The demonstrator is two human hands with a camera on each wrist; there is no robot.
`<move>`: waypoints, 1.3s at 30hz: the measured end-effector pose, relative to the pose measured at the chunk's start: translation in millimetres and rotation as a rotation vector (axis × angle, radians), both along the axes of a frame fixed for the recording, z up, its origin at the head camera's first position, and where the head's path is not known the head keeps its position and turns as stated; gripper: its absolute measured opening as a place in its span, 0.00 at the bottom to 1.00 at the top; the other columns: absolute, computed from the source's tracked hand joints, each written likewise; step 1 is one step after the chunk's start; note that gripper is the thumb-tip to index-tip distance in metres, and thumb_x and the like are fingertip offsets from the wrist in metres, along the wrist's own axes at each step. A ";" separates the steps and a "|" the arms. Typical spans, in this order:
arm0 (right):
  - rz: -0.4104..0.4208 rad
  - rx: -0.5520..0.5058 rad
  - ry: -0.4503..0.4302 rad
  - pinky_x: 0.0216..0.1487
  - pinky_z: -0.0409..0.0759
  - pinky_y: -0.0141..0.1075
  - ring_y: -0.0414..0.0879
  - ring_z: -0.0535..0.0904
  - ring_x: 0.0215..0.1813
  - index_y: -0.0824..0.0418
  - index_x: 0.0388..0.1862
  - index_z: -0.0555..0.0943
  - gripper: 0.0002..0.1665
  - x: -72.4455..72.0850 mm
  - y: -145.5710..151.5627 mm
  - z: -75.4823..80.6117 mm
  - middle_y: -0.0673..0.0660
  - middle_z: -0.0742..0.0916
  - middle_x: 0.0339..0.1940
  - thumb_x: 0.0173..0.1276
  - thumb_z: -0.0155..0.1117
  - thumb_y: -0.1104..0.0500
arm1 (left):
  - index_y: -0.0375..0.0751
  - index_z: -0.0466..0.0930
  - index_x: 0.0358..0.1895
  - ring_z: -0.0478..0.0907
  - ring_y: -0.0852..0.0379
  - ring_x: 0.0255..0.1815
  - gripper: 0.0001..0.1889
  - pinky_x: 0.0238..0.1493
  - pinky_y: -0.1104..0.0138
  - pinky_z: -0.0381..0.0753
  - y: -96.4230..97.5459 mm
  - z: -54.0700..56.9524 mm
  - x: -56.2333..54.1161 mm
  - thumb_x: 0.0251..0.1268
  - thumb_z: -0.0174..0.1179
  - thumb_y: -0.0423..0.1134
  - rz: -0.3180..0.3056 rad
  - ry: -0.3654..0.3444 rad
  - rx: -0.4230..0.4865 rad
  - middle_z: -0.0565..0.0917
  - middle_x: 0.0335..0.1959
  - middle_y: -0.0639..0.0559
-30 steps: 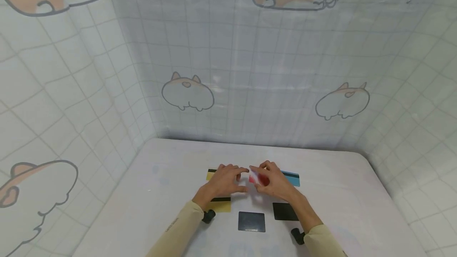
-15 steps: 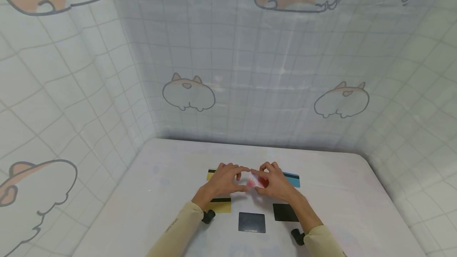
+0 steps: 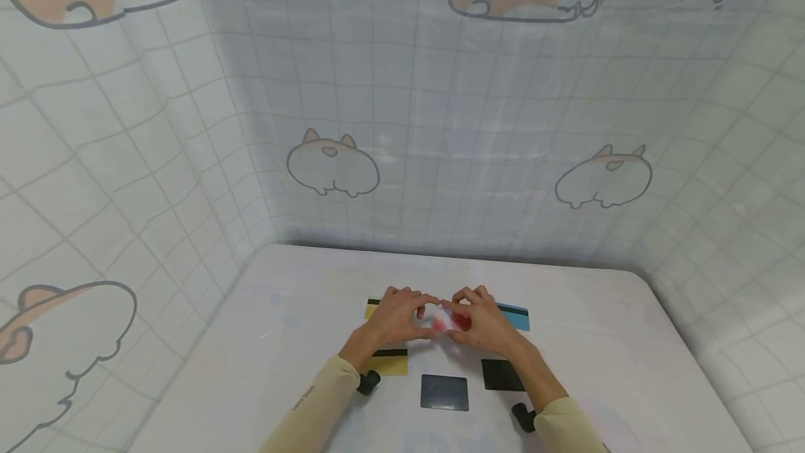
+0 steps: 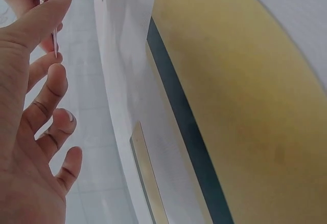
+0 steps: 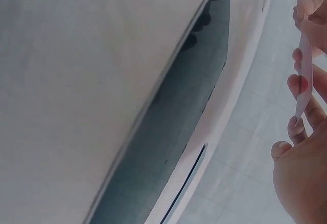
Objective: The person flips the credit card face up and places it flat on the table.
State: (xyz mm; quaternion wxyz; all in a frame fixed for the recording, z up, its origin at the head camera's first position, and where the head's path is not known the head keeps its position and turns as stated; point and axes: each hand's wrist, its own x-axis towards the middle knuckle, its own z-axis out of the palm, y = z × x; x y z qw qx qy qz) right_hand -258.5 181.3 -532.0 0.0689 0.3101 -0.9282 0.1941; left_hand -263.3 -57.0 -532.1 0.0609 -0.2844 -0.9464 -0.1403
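Observation:
Above the middle of the white table, both hands hold one thin red-and-white card (image 3: 447, 318) between them. The left hand (image 3: 393, 318) has its thumb and index finger at the card's left edge, other fingers loosely bent. On the right side, the right hand (image 3: 486, 325) grips the card between thumb and fingers and covers part of it. The wrist views show the card (image 5: 305, 68) nearly edge-on, fingertips of both hands on it. Below the left hand lies a yellow card with a black stripe (image 4: 245, 91); a black card (image 5: 158, 142) lies below the right.
A second yellow card (image 3: 372, 309) lies behind the left hand, and a blue striped card (image 3: 517, 317) behind the right. Nearest the person is a dark grey card (image 3: 444, 393). Patterned curtains (image 3: 465, 124) enclose the white table (image 3: 302, 285) at the back and sides.
The red-and-white card has shifted slightly left, up to the left hand's fingertips, and the right hand moved with it. The cards on the table have not moved.

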 end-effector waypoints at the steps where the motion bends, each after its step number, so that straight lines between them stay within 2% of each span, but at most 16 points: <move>1: 0.000 -0.003 -0.002 0.49 0.74 0.42 0.43 0.65 0.53 0.44 0.67 0.80 0.36 -0.1 -0.2 -0.1 0.45 0.78 0.53 0.58 0.76 0.42 | 0.64 0.78 0.63 0.67 0.64 0.34 0.32 0.51 0.56 0.66 0.0 0.0 0.0 0.54 0.70 0.65 0.001 0.003 -0.003 0.76 0.27 0.64; 7: -0.018 -0.015 -0.008 0.49 0.73 0.42 0.44 0.65 0.53 0.44 0.65 0.81 0.35 -2.0 -0.8 -1.0 0.46 0.79 0.53 0.57 0.76 0.42 | 0.63 0.79 0.62 0.68 0.64 0.34 0.29 0.49 0.56 0.67 -1.8 0.0 -1.6 0.56 0.69 0.62 -0.009 0.028 -0.004 0.77 0.27 0.64; 14: -0.029 0.022 0.028 0.50 0.69 0.46 0.46 0.67 0.52 0.44 0.61 0.82 0.33 -8.6 2.6 -1.2 0.48 0.80 0.50 0.56 0.76 0.40 | 0.63 0.79 0.61 0.68 0.65 0.34 0.29 0.48 0.57 0.69 -6.1 -0.2 -6.5 0.56 0.68 0.64 0.005 0.050 -0.033 0.71 0.24 0.69; 19: -0.055 0.034 0.032 0.50 0.69 0.45 0.45 0.68 0.50 0.44 0.58 0.83 0.32 -14.9 8.1 -3.5 0.48 0.80 0.48 0.54 0.76 0.39 | 0.63 0.79 0.62 0.68 0.64 0.34 0.30 0.49 0.57 0.69 -6.6 -1.5 -8.8 0.57 0.67 0.66 0.017 0.027 -0.039 0.72 0.25 0.68; 28: -0.087 0.032 -0.045 0.52 0.69 0.46 0.46 0.69 0.51 0.43 0.57 0.82 0.30 -19.0 14.6 -7.3 0.47 0.80 0.47 0.54 0.77 0.40 | 0.61 0.78 0.63 0.69 0.63 0.34 0.30 0.48 0.59 0.71 -7.5 -2.7 -7.6 0.59 0.65 0.67 0.044 0.003 -0.054 0.75 0.28 0.67; 32: -0.092 0.009 -0.106 0.54 0.75 0.45 0.44 0.72 0.50 0.44 0.57 0.82 0.31 -18.9 15.1 -8.6 0.46 0.79 0.46 0.54 0.77 0.41 | 0.61 0.78 0.63 0.69 0.63 0.34 0.30 0.46 0.60 0.71 -7.5 -2.7 -6.6 0.60 0.65 0.66 0.047 -0.015 -0.058 0.75 0.28 0.66; 36: -0.107 -0.009 -0.186 0.50 0.81 0.41 0.41 0.74 0.47 0.44 0.57 0.81 0.31 -17.9 15.9 -8.0 0.44 0.77 0.44 0.54 0.78 0.40 | 0.60 0.78 0.63 0.69 0.63 0.35 0.29 0.47 0.61 0.72 -6.6 -2.6 -6.6 0.60 0.65 0.65 0.042 -0.037 -0.072 0.75 0.29 0.66; 39: -0.115 -0.020 -0.223 0.49 0.82 0.40 0.41 0.75 0.46 0.44 0.57 0.82 0.32 -17.3 15.9 -6.6 0.44 0.77 0.43 0.53 0.78 0.40 | 0.60 0.78 0.63 0.70 0.63 0.36 0.29 0.47 0.60 0.72 -6.1 -2.8 -6.8 0.60 0.65 0.65 0.041 -0.043 -0.079 0.76 0.29 0.66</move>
